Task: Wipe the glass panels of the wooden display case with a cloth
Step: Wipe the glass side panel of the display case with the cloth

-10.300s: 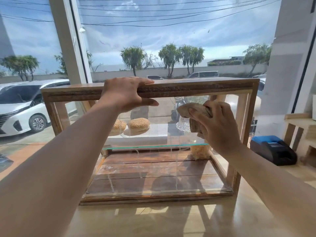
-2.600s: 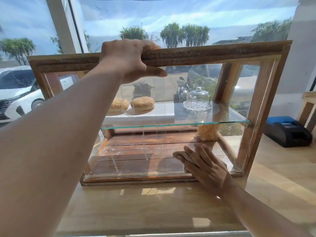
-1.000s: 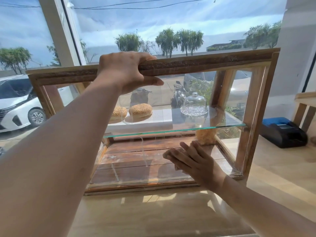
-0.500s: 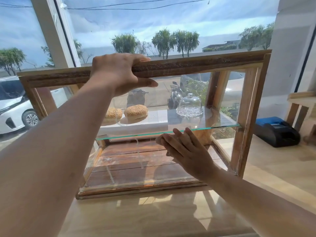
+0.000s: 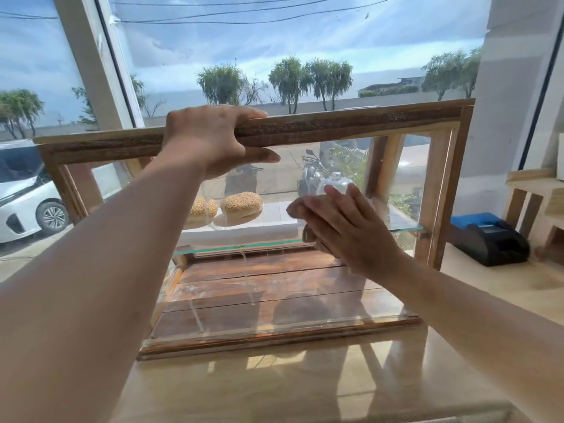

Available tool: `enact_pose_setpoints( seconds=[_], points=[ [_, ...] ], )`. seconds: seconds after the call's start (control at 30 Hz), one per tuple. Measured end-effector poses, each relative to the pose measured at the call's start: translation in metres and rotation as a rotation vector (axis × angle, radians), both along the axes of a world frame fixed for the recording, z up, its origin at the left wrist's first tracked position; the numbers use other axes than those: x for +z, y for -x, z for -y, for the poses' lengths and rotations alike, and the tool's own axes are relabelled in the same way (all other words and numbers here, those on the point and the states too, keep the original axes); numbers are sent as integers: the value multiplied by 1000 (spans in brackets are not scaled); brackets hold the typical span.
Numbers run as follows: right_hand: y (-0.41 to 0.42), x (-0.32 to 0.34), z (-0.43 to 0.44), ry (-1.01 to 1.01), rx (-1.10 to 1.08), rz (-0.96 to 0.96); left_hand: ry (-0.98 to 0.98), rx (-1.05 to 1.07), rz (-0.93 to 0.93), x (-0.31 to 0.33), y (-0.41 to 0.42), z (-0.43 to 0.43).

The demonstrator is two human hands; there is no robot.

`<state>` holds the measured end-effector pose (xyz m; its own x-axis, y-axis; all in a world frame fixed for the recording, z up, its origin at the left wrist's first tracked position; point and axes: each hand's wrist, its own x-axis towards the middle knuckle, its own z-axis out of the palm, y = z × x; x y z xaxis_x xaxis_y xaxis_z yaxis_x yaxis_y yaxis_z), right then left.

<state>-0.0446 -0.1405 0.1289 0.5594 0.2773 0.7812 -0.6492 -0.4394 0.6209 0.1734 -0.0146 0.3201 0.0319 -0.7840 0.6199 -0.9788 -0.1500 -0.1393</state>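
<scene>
The wooden display case [image 5: 351, 125] stands on a pale counter, its front glass panel [image 5: 274, 288] facing me. My left hand [image 5: 210, 138] grips the case's top front rail, thumb against the glass. My right hand [image 5: 348, 230] lies flat on the front glass at mid-height, right of centre, pressing a tan cloth [image 5: 300, 206] that shows only at my fingertips and under the palm. Inside, two sesame buns [image 5: 241, 204] sit on the glass shelf [image 5: 403, 224], and a small glass dome [image 5: 335, 183] is partly hidden behind my right hand.
A black and blue printer [image 5: 488, 239] sits on the counter right of the case, beside a light wooden stand [image 5: 531, 193]. Behind the case is a large window [image 5: 274, 50] with a white frame post at the left. The counter [image 5: 274, 386] extends toward me.
My right hand with the cloth has slid up the front glass from the lower part to the shelf level and slightly right. My left hand has kept its grip on the top rail.
</scene>
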Motion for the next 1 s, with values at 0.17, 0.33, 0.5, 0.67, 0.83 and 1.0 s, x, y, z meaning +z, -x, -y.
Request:
enact_pose_setpoints(
  seconds=[0.17,0.33,0.5,0.67,0.83,1.0],
  points=[
    [-4,55,-3,-71,-2,108,-8,15,2,1,1,-1],
    [-3,-21,-9,-144,38,22,-9,16,8,2,2,-1],
    [21,-124,-4,-106,-53,-252,-7,14,12,2,4,-2],
    [25,-104,2,-23,-40,-271,-3,18,23,1,3,0],
    [0,-6,3,1,11,37,6,17,15,1,2,0],
    [-17,56,-3,-49,45,295,7,28,6,1,3,-2]
  ],
)
